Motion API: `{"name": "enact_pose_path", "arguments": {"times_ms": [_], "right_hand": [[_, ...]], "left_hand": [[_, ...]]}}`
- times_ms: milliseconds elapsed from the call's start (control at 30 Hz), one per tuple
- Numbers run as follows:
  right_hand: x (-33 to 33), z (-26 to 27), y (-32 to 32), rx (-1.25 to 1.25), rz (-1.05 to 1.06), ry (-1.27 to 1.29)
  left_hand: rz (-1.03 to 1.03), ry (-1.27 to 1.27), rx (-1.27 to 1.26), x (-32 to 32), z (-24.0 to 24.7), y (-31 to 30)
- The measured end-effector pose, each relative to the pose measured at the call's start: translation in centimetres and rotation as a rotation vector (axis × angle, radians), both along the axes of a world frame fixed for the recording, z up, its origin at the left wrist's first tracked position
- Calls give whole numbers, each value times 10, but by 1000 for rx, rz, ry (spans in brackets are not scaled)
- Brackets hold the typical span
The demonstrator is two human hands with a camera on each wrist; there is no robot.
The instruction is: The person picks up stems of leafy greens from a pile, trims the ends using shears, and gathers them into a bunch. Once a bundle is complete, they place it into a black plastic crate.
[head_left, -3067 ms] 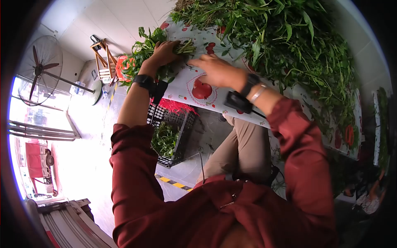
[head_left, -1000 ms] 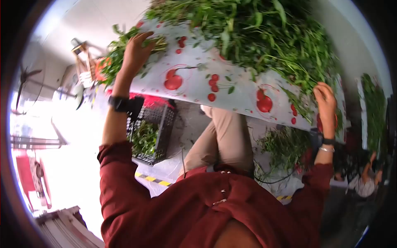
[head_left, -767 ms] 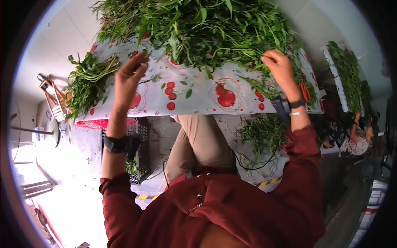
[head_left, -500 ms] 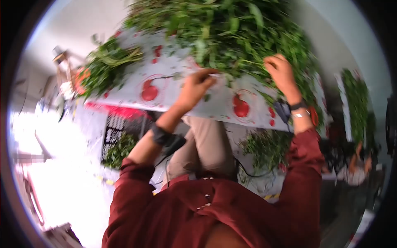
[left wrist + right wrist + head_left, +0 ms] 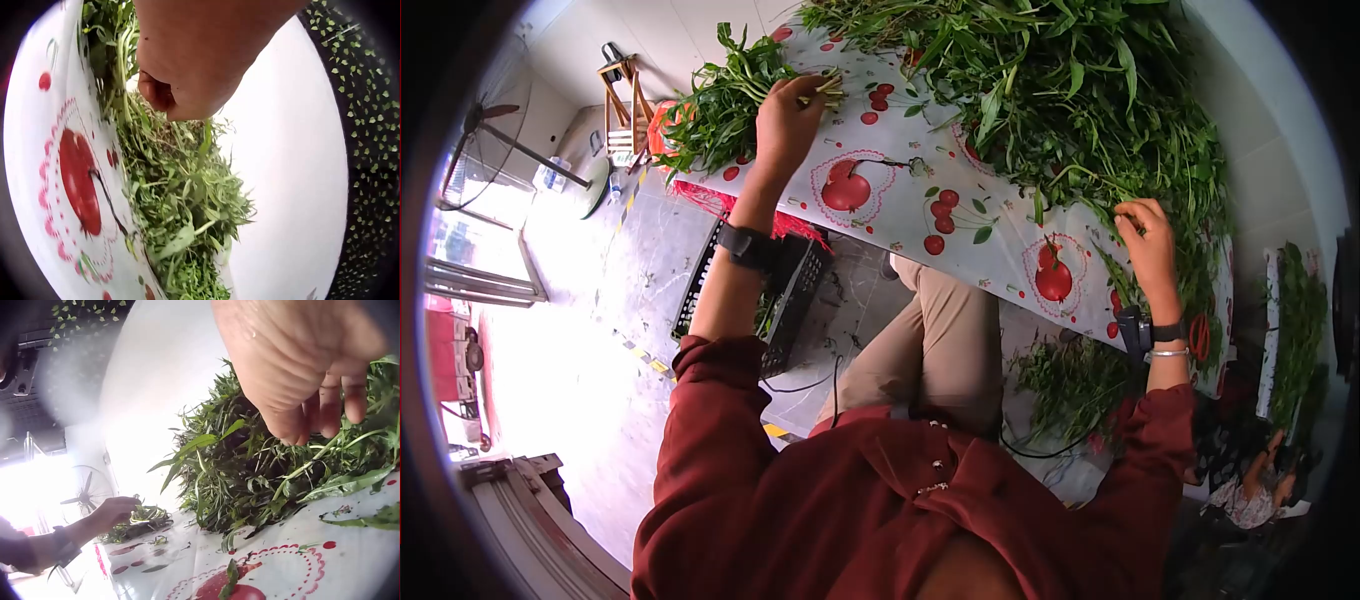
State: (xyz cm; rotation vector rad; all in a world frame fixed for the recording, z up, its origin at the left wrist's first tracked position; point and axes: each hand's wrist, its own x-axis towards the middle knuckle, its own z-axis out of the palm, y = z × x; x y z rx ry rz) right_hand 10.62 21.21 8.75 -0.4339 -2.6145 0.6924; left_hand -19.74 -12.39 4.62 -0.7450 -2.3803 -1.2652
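Observation:
My left hand (image 5: pixel 785 130) is over the cut stem ends of a bundle of leafy greens (image 5: pixel 725 100) on the far left of the table. Its fingers bend down at the stems in the left wrist view, and I cannot tell whether they pinch one. My right hand (image 5: pixel 1150 250) hangs at the near right edge of a big heap of loose greens (image 5: pixel 1090 110). In the right wrist view its fingers (image 5: pixel 331 403) droop loosely over a pale green stem (image 5: pixel 306 465), with nothing seen gripped.
The table wears a white fruit-print cloth (image 5: pixel 890 200). Below its front edge stand a black crate (image 5: pixel 795 310) and more greens (image 5: pixel 1070 385). A standing fan (image 5: pixel 485 125) and a wooden folding stool (image 5: pixel 628 110) are at left. Another person (image 5: pixel 1250 490) sits at far right.
My left hand reached right, away from the bundle, to the middle of the table, then came back over the bundle's stems. My right hand left the bundle side for the heap at right.

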Motion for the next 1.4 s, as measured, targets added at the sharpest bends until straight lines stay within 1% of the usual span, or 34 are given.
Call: {"name": "enact_pose_path", "arguments": {"times_ms": [33,100,133,200,233,300,400,533,600,733,800,833,933,1000,1133,1200,1233,1300,1333,1400], "right_hand": [[-1,-1,2,3,4,6],[-2,-1,3,9,9,11],[-2,0,1,-17,9,10],[-2,1,-1,-41,8,8],[-1,0,-1,-39,12,0],[1,-2,-1,-42,15,-12],[3,-6,0,-60,27,3],[4,-4,-1,-60,50,4],[4,-4,-3,-52,52,-5],[5,-6,-1,-64,58,-8],[6,-7,0,-57,60,-7],[7,-8,0,-68,56,-5],[8,-9,-1,-83,44,-6],[8,-9,-2,-86,37,-7],[11,-9,-2,-86,38,13],[11,-8,-1,-83,40,17],[11,-8,-1,-85,42,16],[11,-8,-1,-88,41,16],[10,-7,-2,-92,41,11],[10,-7,-4,-96,40,5]], "left_hand": [[-2,-1,-2,-5,-2,-2],[71,127,-167,-14,-5,-3],[71,126,-165,-16,-6,-2],[90,86,-305,-19,-5,0],[88,86,-305,-19,-3,1],[105,170,-376,-20,-1,2],[127,185,-424,-21,0,4],[130,177,-444,-19,0,6],[103,239,-436,-22,-7,4],[83,266,-418,-30,-17,2],[75,187,-359,-32,-18,1],[74,187,-360,-32,-18,0],[63,126,-386,-31,-18,-1],[125,-34,-511,-29,-17,3],[107,-71,-497,-24,-13,4],[0,79,-443,-28,-19,1],[-1,81,-444,-29,-20,0],[-66,201,-347,-29,-23,0],[-68,201,-348,-29,-23,0],[-80,303,-374,-28,-24,0]]}}
